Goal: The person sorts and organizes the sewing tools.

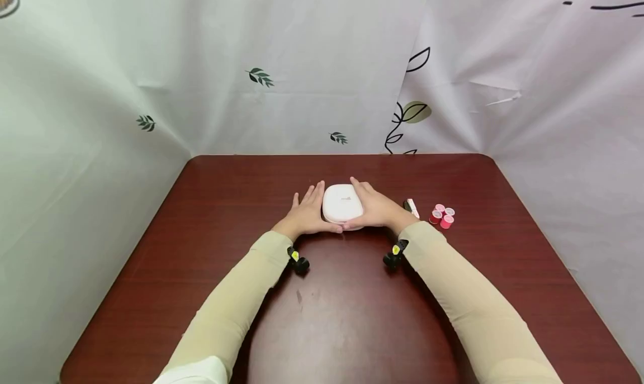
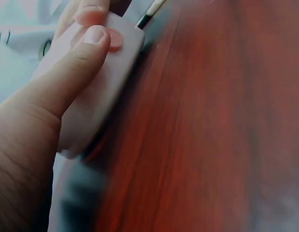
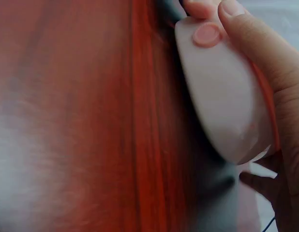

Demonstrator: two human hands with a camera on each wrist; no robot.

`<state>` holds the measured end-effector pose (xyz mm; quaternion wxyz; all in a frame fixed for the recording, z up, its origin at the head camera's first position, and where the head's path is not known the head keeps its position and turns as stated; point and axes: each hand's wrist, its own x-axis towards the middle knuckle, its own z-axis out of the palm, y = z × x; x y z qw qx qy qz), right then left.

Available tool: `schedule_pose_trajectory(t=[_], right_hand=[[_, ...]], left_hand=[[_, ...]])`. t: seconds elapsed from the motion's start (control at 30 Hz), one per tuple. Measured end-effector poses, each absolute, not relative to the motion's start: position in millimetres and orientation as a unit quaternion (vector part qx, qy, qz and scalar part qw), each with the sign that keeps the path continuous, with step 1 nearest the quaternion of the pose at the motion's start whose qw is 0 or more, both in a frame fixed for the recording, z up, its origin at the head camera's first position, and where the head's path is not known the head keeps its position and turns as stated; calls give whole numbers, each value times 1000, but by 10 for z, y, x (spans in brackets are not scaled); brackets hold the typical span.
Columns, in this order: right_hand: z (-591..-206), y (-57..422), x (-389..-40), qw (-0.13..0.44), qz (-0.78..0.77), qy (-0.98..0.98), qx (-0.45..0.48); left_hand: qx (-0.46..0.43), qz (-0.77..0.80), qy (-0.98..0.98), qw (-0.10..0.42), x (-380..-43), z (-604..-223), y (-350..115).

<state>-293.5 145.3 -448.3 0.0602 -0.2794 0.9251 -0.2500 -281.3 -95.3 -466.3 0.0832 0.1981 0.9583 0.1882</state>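
A white rounded case with small lettering on its lid lies on the table between my hands. My left hand holds its left side, fingers spread along that side and thumb across the front. On the opposite side my right hand grips the case, its fingers reaching along the right edge and onto the top. Both thumbs meet at the front, beside a round pink button on the case wall. In the left wrist view the left thumb lies against that button. The case appears closed.
Several pink and red thread spools stand to the right of the right hand. A small white and black object lies behind the right wrist. The dark red table meets white patterned cloth at the back and sides.
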Motion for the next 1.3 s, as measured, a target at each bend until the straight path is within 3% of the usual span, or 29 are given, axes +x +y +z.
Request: schedule_pose_trajectory(t=[0.63, 1.1, 1.3], right_hand=[[-4436, 1480, -3234, 11, -230, 932, -280], [-4219, 1436, -3379, 110, -251, 926, -259], [-4078, 1459, -3451, 99, -285, 918, -257]], left_hand=[[164, 213, 962, 44, -3072, -4806, -808], [164, 187, 968, 39, -3037, -4849, -858], [165, 191, 967, 32, -3052, -4852, -820]])
